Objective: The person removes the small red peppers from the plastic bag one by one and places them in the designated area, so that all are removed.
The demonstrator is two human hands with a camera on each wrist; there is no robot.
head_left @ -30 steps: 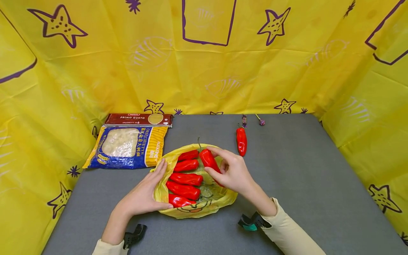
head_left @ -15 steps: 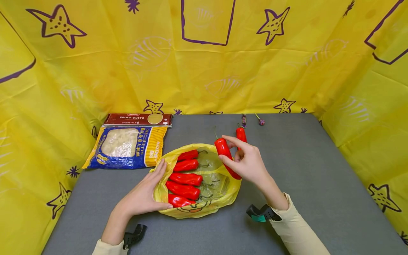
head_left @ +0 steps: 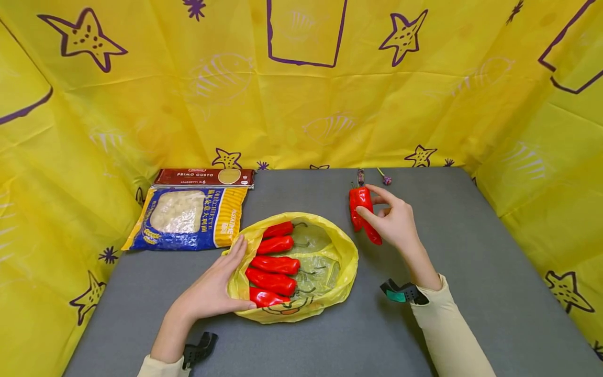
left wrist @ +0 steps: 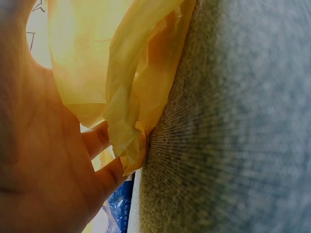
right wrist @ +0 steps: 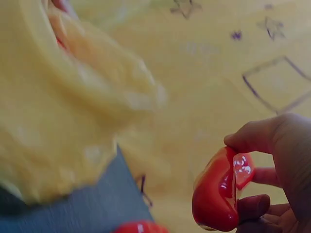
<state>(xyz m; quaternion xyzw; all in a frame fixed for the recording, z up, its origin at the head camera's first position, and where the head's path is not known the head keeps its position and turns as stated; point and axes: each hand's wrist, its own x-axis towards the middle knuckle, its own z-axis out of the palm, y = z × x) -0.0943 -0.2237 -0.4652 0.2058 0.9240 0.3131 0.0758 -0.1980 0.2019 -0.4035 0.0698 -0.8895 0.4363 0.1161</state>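
Note:
In the head view, my right hand pinches a red pepper between thumb and fingers. It overlaps a second red pepper on the table; whether they touch is unclear. In the right wrist view the held pepper hangs between the thumb and fingers. My left hand spreads along the left side of a yellow bag, with straight fingers against its rim. Inside the bag, several red peppers lie in a row with stems pointing right. The left wrist view shows fingers touching the bag's yellow plastic.
A blue and yellow pasta bag lies left of the yellow bag, with a brown spaghetti pack behind it. A small wrapped sweet and a purple lollipop lie at the back of the grey table.
My right hand has carried the pepper out of the yellow bag, rightward and away from me, to the pepper on the table. My left hand stays on the bag's side.

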